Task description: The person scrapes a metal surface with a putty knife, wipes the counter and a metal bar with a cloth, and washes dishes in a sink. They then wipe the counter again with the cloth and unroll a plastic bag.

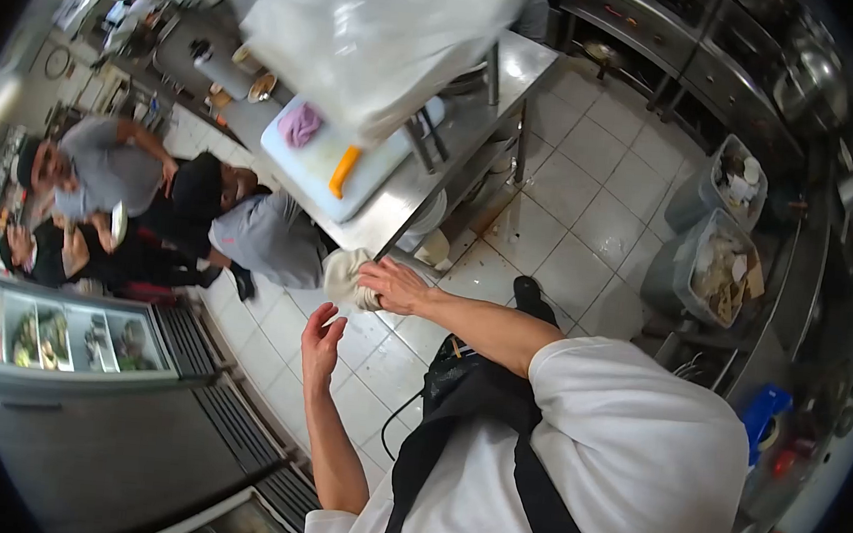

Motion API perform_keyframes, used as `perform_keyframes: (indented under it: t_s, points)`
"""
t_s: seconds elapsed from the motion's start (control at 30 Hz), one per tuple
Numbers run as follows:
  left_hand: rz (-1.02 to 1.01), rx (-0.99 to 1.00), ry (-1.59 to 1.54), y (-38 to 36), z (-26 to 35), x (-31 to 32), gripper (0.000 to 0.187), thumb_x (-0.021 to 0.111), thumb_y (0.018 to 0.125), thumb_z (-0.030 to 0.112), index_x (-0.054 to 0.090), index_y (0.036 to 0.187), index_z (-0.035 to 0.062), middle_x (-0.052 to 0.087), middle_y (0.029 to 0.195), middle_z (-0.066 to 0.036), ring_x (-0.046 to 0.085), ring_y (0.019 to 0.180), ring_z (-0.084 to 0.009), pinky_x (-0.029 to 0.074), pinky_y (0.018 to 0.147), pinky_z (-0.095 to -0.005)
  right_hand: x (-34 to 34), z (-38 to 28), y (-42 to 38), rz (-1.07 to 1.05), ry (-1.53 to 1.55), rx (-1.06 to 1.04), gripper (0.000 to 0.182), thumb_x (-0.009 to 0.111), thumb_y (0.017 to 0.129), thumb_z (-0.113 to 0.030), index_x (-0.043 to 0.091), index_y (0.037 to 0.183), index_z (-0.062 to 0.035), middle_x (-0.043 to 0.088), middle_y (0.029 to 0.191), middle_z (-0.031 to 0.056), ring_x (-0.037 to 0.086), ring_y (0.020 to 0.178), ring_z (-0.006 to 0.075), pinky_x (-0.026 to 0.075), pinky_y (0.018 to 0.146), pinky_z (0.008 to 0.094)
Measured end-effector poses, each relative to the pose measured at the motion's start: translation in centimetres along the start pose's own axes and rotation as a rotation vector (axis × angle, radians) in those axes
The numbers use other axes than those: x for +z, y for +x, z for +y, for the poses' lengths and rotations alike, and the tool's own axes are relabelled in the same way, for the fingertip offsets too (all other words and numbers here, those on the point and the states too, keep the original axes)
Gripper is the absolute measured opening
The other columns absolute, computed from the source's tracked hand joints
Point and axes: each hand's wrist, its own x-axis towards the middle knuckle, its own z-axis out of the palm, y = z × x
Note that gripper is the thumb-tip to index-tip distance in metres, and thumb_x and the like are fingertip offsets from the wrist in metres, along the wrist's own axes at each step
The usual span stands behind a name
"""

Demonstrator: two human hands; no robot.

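My right hand (393, 284) grips one white cloth (344, 275) at the steel table's (507, 72) corner; my left hand (320, 343) hangs open, empty, fingers raised.

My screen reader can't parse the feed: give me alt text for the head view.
The person's right hand grips a white cloth at the corner of a steel table; the left hand is open beside it, holding nothing. Other people stand beyond, over a white tiled floor.

commercial restaurant kitchen for sure, stainless steel prep table (478, 120), white cutting board (335, 159), tiled floor (571, 208), steel cooking range (685, 36), refrigerated display case (61, 333), lined waste bins (712, 264)
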Motion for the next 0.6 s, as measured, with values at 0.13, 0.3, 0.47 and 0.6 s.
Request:
perform_keyframes:
  t_s: [0.13,0.3,0.47,0.6]
  points:
    - [0.019,0.050,0.050,1.5,2.1,0.4,0.048,0.066,0.090,0.019,0.052,0.132,0.0016,0.060,0.125,-0.012,0.064,0.104,-0.0182,0.049,0.084,-0.0298,-4.9,6.4,0.0,0.251,0.071,0.172,0.042,0.061,0.071,-0.001,0.060,0.112,-0.0108,0.057,0.116,0.0098,0.055,0.104,0.0329,0.049,0.086,0.0455]
    - [-0.015,-0.040,0.093,3.1,2.1,3.8,0.044,0.067,0.089,0.018,0.055,0.129,0.0021,0.063,0.121,-0.010,0.064,0.100,-0.0170,0.050,0.082,-0.0294,-15.9,14.5,1.0,0.863,-0.021,0.713,0.036,0.067,0.077,-0.010,0.058,0.112,-0.0059,0.060,0.111,0.0178,0.056,0.101,0.0404,0.048,0.088,0.0463]
    - [-0.277,0.022,0.227,7.3,5.6,12.0,0.045,0.067,0.090,0.012,0.053,0.131,0.0002,0.062,0.123,-0.013,0.062,0.105,-0.0205,0.050,0.088,-0.0310,-18.5,16.6,5.8,0.329,0.139,0.648,0.031,0.064,0.079,-0.014,0.063,0.110,-0.0067,0.065,0.106,0.0181,0.058,0.097,0.0380,0.049,0.087,0.0440]
    - [-0.447,0.070,0.359,9.4,10.0,16.7,0.047,0.066,0.091,0.015,0.051,0.132,-0.0003,0.059,0.127,-0.014,0.062,0.108,-0.0227,0.051,0.089,-0.0330,-17.5,18.4,6.7,0.030,-0.077,0.381,0.031,0.061,0.076,-0.011,0.067,0.107,-0.0141,0.067,0.102,0.0130,0.062,0.093,0.0324,0.050,0.083,0.0413]
